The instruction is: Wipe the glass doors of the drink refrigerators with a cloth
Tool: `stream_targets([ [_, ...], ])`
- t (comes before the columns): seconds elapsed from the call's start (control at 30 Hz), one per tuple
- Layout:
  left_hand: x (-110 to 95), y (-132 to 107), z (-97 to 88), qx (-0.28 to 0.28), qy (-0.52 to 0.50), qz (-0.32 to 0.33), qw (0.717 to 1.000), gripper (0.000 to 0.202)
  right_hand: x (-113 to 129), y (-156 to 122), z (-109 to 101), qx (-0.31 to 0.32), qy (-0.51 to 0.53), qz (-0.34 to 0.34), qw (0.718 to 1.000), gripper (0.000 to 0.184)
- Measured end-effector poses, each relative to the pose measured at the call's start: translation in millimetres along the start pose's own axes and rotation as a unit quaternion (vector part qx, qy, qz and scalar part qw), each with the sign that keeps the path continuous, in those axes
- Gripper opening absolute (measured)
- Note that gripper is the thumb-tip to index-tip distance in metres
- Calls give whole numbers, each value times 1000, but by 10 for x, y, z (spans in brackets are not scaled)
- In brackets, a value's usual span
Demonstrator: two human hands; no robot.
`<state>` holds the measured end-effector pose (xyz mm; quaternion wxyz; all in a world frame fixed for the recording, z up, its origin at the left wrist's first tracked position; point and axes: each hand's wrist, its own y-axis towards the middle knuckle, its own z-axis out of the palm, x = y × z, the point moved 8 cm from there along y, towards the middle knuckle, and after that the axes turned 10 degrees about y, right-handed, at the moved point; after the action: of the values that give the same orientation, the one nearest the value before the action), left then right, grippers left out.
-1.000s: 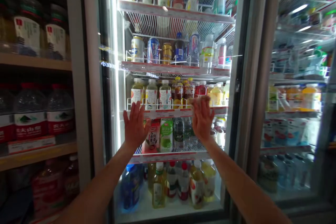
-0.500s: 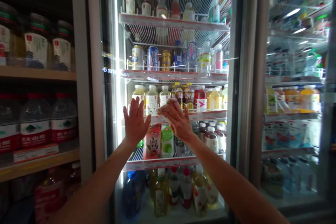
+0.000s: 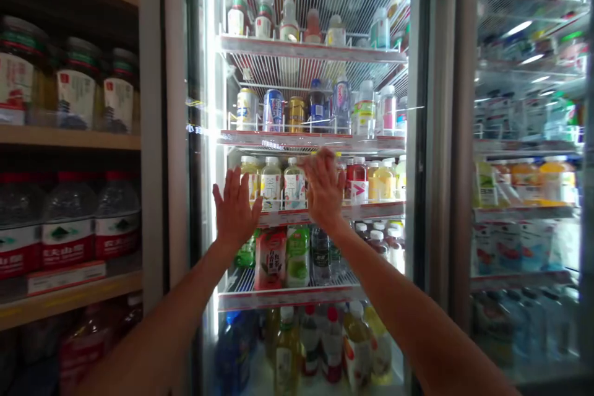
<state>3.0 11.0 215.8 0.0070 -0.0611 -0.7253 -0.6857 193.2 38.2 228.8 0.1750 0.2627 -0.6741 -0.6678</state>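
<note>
My left hand [image 3: 236,207] rests flat with fingers spread on the glass door of a lit drinks cooler [image 3: 417,229], in front of the middle shelf. To the right of it, my right hand [image 3: 325,192] is raised against the same glass and smeared by motion. Under its fingers is a pale beige cloth [image 3: 305,164], mostly hidden by the hand. Behind the glass, white-capped tea bottles [image 3: 271,182] stand between the two hands. A red-labelled drink bottle [image 3: 357,180] shows just right of my right hand.
Left of the cooler, wooden shelves [image 3: 69,136] hold large jars [image 3: 77,86] and red-capped water bottles [image 3: 69,216]. A metal door frame [image 3: 445,136] separates a second glass-fronted cooler [image 3: 524,216] on the right. Inside, cans [image 3: 273,110] and more bottles line the wire shelves.
My right hand has slid upward and slightly right over the glass with the cloth. The left hand stays spread at nearly the same spot. The view has tilted up a little.
</note>
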Motion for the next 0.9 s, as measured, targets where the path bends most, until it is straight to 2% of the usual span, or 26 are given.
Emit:
stream_targets([
  [0.1, 120, -23, -18, 4, 1, -27, 1000, 60, 460, -3, 231, 90, 18, -95, 991, 54],
  [0.17, 177, -41, -36, 7, 4, -36, 999, 60, 515, -17, 265, 132, 22, -144, 980, 52],
  [0.23, 190, -44, -72, 3, 4, -36, 999, 59, 319, 35, 169, 115, 17, -127, 985, 52],
  [0.3, 135, -18, -128, -9, -4, -26, 1000, 58, -37, 132, -19, 38, 7, -29, 999, 54],
  [0.37, -8, 37, -195, -31, -25, -3, 999, 57, -299, 176, -170, -37, 4, 68, 997, 56],
  [0.4, -107, 71, -224, -41, -42, 10, 998, 56, -325, 187, -186, -48, 8, 85, 995, 57],
  [0.5, -453, 170, -236, -56, -129, 38, 989, 52, -90, 209, -75, -2, 45, 50, 998, 61],
  [0.57, -709, 225, -155, -35, -193, 60, 979, 50, 70, 206, -36, 22, 89, 39, 995, 60],
  [0.63, -949, 279, -45, -9, -228, 84, 970, 48, 115, 215, -76, 21, 144, 48, 988, 57],
  [0.7, -1116, 362, 47, 0, -218, 84, 972, 48, 88, 239, -154, 18, 195, 41, 980, 56],
  [0.83, -1263, 620, 141, -32, -112, 16, 993, 48, -110, 309, -313, 10, 245, 16, 969, 55],
  [0.9, -1370, 735, 167, -52, -76, 43, 995, 46, -293, 347, -402, -23, 219, 25, 975, 54],
])
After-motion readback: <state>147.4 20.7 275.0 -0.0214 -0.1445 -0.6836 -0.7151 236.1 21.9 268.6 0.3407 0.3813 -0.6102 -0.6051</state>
